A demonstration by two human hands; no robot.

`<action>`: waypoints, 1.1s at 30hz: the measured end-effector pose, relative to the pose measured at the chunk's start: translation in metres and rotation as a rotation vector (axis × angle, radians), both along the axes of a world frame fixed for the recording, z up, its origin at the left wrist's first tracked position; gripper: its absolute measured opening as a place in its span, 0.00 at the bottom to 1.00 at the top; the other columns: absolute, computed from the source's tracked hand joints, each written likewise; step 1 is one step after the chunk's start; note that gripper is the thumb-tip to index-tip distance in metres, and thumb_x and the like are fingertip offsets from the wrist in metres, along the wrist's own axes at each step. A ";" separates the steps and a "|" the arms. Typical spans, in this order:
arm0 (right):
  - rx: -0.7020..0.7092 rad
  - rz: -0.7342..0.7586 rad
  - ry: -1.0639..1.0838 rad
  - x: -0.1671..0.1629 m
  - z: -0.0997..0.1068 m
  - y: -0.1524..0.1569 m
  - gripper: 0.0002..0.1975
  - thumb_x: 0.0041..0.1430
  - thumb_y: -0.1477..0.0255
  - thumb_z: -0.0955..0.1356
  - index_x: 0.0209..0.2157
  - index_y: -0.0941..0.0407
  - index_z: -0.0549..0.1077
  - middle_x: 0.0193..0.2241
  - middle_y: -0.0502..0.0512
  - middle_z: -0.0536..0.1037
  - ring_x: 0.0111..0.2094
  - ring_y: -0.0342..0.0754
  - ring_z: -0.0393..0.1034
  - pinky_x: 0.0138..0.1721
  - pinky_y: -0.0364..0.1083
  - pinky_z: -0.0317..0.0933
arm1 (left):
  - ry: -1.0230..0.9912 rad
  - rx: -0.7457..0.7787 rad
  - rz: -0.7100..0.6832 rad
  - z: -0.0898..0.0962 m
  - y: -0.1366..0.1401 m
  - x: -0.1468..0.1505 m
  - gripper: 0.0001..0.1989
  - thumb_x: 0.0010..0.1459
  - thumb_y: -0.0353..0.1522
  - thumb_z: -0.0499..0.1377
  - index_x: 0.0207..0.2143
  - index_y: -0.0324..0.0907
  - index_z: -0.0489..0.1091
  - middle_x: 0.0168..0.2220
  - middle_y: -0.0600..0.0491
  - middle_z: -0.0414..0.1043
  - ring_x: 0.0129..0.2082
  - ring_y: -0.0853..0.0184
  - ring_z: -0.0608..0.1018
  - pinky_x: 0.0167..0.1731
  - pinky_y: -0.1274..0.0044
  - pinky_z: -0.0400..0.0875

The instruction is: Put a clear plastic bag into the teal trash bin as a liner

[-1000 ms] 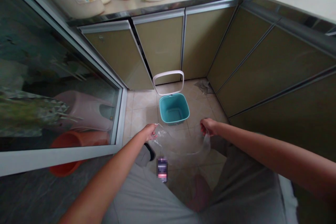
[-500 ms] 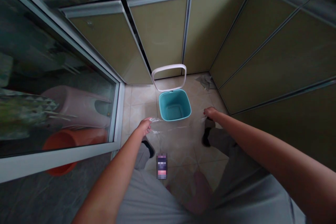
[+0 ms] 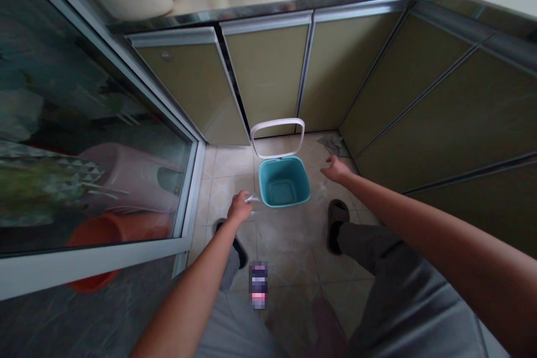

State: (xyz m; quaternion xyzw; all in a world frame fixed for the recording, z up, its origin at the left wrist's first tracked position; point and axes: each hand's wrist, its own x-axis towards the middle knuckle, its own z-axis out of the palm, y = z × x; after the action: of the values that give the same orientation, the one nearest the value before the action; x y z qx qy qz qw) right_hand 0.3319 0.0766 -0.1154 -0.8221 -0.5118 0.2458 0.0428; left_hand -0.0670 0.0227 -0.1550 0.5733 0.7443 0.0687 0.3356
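Note:
A teal bin (image 3: 285,182) stands on the floor ahead of me, its pale pink rim ring (image 3: 277,155) raised at the back against the cabinets. To the left of the bin, my left hand (image 3: 240,207) is closed on a clear plastic bag (image 3: 251,199), whose crinkled edge catches the light. My right hand (image 3: 335,169) is right of the bin, finger and thumb pinched together. The thin film seems to stretch across to it, though it is so transparent that its far edge is hard to make out.
Yellowish cabinets (image 3: 268,78) line the back and right. A glass door (image 3: 191,190) stands at left, with an orange bucket (image 3: 126,226) behind it. A grey cloth (image 3: 333,144) lies in the corner. A blurred-out item (image 3: 259,285) is between my feet.
The view has tilted up, showing more countertop. My right hand has risen slightly against the bin, and my left hand has turned with the bag's edge still in it. The bin stays put.

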 end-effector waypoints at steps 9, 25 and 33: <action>0.336 0.350 -0.029 -0.053 0.099 0.107 0.37 0.62 0.68 0.67 0.70 0.55 0.55 0.63 0.69 0.64 0.55 0.59 0.70 0.55 0.53 0.65 | 0.209 0.092 -0.310 0.038 -0.006 0.022 0.21 0.62 0.32 0.59 0.58 0.48 0.71 0.56 0.45 0.69 0.56 0.57 0.74 0.54 0.70 0.67; 0.000 0.800 -0.280 -0.063 0.043 -0.032 0.18 0.59 0.63 0.73 0.48 0.54 0.76 0.54 0.67 0.73 0.48 0.60 0.74 0.45 0.50 0.64 | 0.201 0.000 -0.278 0.035 -0.012 0.019 0.16 0.63 0.33 0.58 0.53 0.48 0.75 0.52 0.45 0.74 0.52 0.57 0.76 0.52 0.71 0.69; -0.114 0.720 -0.108 -0.051 -0.015 -0.058 0.26 0.56 0.61 0.76 0.56 0.50 0.74 0.55 0.62 0.74 0.52 0.58 0.74 0.49 0.49 0.65 | 0.152 0.023 -0.290 0.016 -0.007 0.022 0.18 0.61 0.32 0.59 0.53 0.47 0.77 0.52 0.45 0.75 0.50 0.60 0.78 0.53 0.73 0.69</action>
State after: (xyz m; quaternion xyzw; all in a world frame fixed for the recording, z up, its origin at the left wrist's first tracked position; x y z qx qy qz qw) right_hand 0.2805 0.0190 -0.1302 -0.6023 -0.7552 0.2297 -0.1193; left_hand -0.0450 0.0157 -0.1388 0.6819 0.6763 -0.0156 0.2782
